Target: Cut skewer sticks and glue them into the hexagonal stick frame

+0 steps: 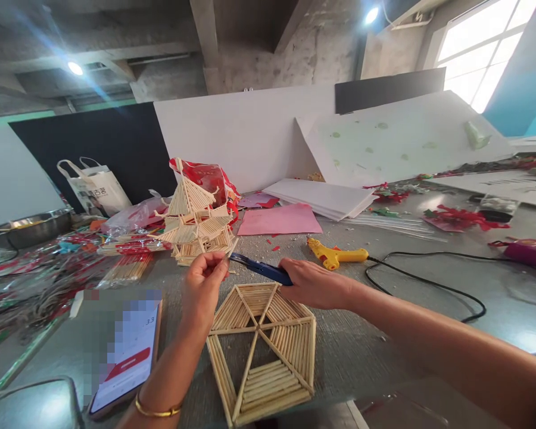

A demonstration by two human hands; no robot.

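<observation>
My left hand (202,285) is raised above the table with its fingers pinched on a short thin wooden stick. My right hand (310,283) is closed on blue-handled cutters (259,268), whose tip points left at that stick. Below both hands lies a flat hexagon of wooden sticks (263,351) with spokes from its centre. Just behind my left hand stands a tiered tower built of sticks (195,223).
A phone (127,357) lies at the lower left. A yellow glue gun (335,255) with a black cable (429,280) rests to the right. Pink paper (279,219), white sheets (321,196), stick bundles (127,268), a metal bowl (27,229) and red scraps crowd the table.
</observation>
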